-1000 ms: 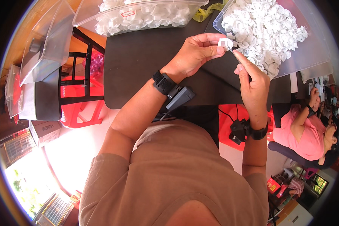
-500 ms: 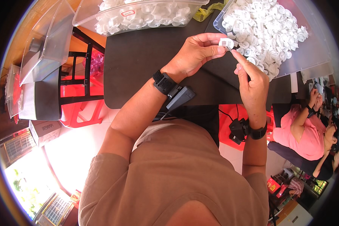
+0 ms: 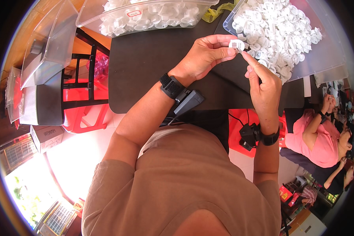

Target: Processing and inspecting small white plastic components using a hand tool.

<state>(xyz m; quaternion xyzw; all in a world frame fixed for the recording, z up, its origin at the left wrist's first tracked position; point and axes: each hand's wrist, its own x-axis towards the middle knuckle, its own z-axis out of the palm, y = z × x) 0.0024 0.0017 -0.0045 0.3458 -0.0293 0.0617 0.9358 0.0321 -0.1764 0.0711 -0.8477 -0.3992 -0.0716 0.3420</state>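
Between the thumb and fingers of my left hand [image 3: 210,53] is a small round white plastic part [image 3: 236,45], pinched above the table. It has a square greyish patch in its middle. My right hand [image 3: 262,78] is beside it, with the index finger stretched out so that its tip meets or nearly meets the part's lower edge. The thumb and the other right fingers are curled below, apart from that index tip, with nothing seen in them. Just beyond my hands lies a heap of similar white plastic parts [image 3: 277,35] in a clear plastic tray [image 3: 322,59].
A clear bin [image 3: 157,29] of white parts stands at the far edge of the dark table [image 3: 145,63]. Yellow plastic [image 3: 218,12] lies between the containers. Another clear container [image 3: 47,51] and a red stool [image 3: 84,118] are at left. A person in pink [image 3: 316,137] sits at right.
My hands and the white part stay almost still. At right, the person in pink has shifted their hands and arm slightly.
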